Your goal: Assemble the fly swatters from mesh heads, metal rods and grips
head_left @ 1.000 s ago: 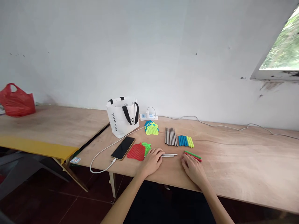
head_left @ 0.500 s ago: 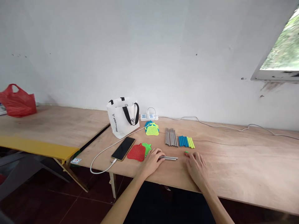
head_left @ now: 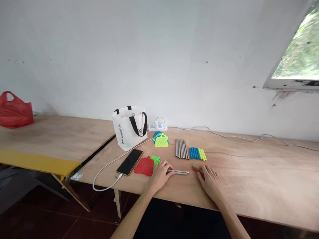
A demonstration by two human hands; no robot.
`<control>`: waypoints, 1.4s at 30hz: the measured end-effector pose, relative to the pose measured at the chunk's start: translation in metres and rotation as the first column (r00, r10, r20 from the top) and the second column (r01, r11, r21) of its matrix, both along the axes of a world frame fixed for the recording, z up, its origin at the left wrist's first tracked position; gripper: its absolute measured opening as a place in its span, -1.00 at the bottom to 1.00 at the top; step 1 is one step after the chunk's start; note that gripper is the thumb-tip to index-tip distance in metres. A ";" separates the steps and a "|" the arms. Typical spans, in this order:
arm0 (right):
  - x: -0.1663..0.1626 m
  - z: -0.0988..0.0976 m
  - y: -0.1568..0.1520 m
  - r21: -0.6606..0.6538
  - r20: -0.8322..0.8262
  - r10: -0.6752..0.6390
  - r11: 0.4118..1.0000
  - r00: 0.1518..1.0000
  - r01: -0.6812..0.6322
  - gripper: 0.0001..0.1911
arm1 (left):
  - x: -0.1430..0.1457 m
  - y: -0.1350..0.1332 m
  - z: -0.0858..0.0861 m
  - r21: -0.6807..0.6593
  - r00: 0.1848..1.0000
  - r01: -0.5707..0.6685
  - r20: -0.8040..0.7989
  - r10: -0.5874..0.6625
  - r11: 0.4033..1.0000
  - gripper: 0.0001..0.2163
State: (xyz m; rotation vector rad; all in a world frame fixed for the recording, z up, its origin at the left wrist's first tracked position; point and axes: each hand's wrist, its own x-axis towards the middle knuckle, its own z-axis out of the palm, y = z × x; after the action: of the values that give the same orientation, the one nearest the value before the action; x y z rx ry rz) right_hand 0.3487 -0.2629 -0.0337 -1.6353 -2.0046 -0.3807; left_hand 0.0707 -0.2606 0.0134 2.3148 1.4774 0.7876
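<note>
Green tube [head_left: 195,166] and red tube [head_left: 198,171], partly under my right hand [head_left: 211,181], whose grip I couldn't tell remotely, had edged left toward two metal rods [head_left: 180,173], which might have rolled had my left hand [head_left: 160,174], fingers bunched round them, slackened.

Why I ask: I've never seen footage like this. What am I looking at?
There's no machine here: someone is working barehanded, and the view comes from a camera worn on the head, looking forward and down. The left hand lies over two metal rods; the right hand partly covers a red tube and a green tube. How firmly either grips is unclear. On the wooden table are mesh pieces, a row of metal rods, blue tubes, yellow tubes, a phone and a white bag.
</note>
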 end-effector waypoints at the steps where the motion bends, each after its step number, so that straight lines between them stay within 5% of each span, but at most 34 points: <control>1: 0.001 0.000 0.000 -0.003 -0.022 0.010 1.000 1.000 -0.010 -0.73 | 0.000 0.000 0.001 -0.008 1.000 0.000 0.003 0.000 1.000 -0.92; 12: 0.000 0.011 -0.003 -0.068 -0.326 0.219 0.965 0.920 -0.254 -0.67 | 0.000 -0.001 0.000 -0.004 0.998 0.013 0.061 -0.013 1.000 -0.89; 23: -0.005 0.020 -0.007 -0.067 -0.298 0.279 0.948 0.913 -0.311 -0.67 | -0.002 -0.001 0.008 -0.010 0.982 0.129 0.141 -0.126 0.992 -0.84; 30: -0.038 0.033 -0.017 -0.083 -0.191 0.388 0.909 0.902 -0.409 -0.64 | -0.005 -0.001 0.003 -0.020 0.966 0.213 0.152 -0.207 0.977 -0.83; 38: -0.030 0.026 -0.016 -0.037 -0.208 0.273 0.957 0.939 -0.287 -0.68 | 0.000 -0.003 0.005 0.023 0.992 0.066 0.104 -0.068 0.998 -0.86; 42: -0.023 0.015 -0.010 -0.048 -0.221 0.137 0.987 0.965 -0.151 -0.62 | 0.000 -0.007 0.010 0.024 0.989 0.115 0.088 -0.117 0.993 -0.84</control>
State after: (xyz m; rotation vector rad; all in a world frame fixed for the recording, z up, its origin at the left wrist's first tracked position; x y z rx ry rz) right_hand 0.3260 -0.2732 -0.0190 -1.4860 -1.9710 -0.0799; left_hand 0.0703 -0.2674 0.0229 2.3234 1.2911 0.8639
